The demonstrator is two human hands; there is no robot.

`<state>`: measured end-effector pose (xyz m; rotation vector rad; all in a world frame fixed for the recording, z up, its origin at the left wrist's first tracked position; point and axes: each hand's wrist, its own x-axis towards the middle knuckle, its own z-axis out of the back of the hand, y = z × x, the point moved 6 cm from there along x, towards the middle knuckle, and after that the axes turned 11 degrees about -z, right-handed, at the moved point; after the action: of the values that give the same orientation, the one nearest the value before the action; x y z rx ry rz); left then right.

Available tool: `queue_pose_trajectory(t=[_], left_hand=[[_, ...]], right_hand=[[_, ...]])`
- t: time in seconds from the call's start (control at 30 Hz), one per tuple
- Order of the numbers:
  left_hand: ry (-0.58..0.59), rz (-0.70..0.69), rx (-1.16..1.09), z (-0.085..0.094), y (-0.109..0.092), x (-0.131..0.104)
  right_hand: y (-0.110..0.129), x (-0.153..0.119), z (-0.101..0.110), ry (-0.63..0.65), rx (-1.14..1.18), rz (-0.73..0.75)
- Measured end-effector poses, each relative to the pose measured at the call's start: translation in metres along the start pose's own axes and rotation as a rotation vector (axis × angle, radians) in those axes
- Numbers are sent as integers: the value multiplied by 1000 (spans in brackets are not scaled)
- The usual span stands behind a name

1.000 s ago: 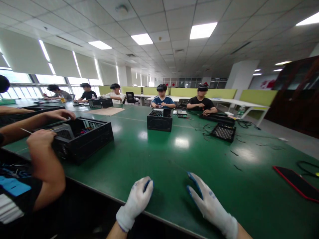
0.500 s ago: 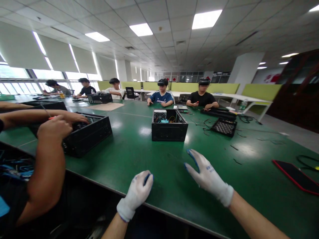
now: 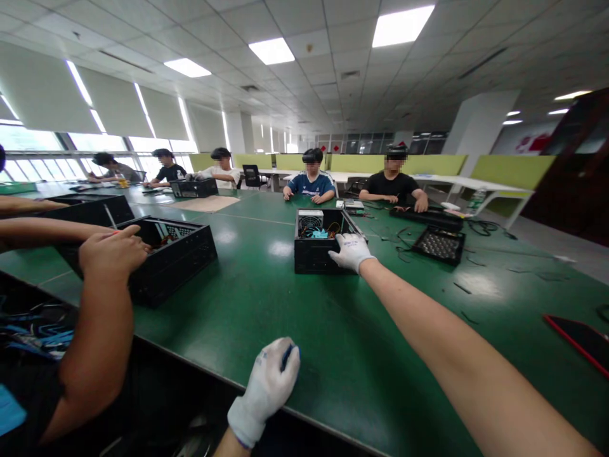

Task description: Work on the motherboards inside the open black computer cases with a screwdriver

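My right hand point(image 3: 351, 252), in a white glove with blue on the fingers, reaches out to an open black computer case point(image 3: 314, 256). It grips the near right corner: the thumb lies against the front wall and the fingers go over the rim, their tips hidden. Inside the case a power supply point(image 3: 311, 220) with a fan grille, light blue parts and coloured wires show. By the near table edge rests my left hand point(image 3: 273, 374), gloved alike, its fingers curled in. Between its thumb and forefinger only the blue glove coating shows.
On the left, a co-worker's hand point(image 3: 111, 251) holds a screwdriver over another open case point(image 3: 174, 263). A black perforated panel point(image 3: 438, 245), cables and small strips lie to the right. A red-edged black mat point(image 3: 578, 339) sits far right. People sit across the green table point(image 3: 228, 324).
My right hand has moved forward from above the table and taken hold of the case's near right corner. My left hand stays curled at the table edge.
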<state>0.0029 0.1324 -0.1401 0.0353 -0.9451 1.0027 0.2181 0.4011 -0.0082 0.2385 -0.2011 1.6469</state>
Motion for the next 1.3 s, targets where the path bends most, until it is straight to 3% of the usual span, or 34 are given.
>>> queue_pose_trajectory(t=[0.13,0.23,0.47,0.6,0.73,0.83,0.9,1.07,1.17,1.3], left_hand=[[9,21,-15,0,-1,1],[26,40,-33,0,-1,2],[24,35,-79,-1,-1,1],[-65,6,-59,15,-10,4],[-53,0,-52,56,-36,26],[-3,-91,-79,88,-70,56],[62,-180,-65,98,-96,75],[330,-371,-21,80,-146,87],[432,-376,14,69,-157,76],[496,-318,22,70,-162,64]], right_hand=[[1,-9,9,-1,-33,35],[2,-32,19,-10,-46,105],[1,-116,48,-45,-33,231],[-1,-172,68,-58,44,312],[-3,-226,87,-57,130,390],[-6,-261,98,-47,177,415],[-7,-281,104,-32,211,430],[-7,-321,119,-41,348,509],[-6,-336,131,-77,399,525],[-2,-347,153,-180,435,554]])
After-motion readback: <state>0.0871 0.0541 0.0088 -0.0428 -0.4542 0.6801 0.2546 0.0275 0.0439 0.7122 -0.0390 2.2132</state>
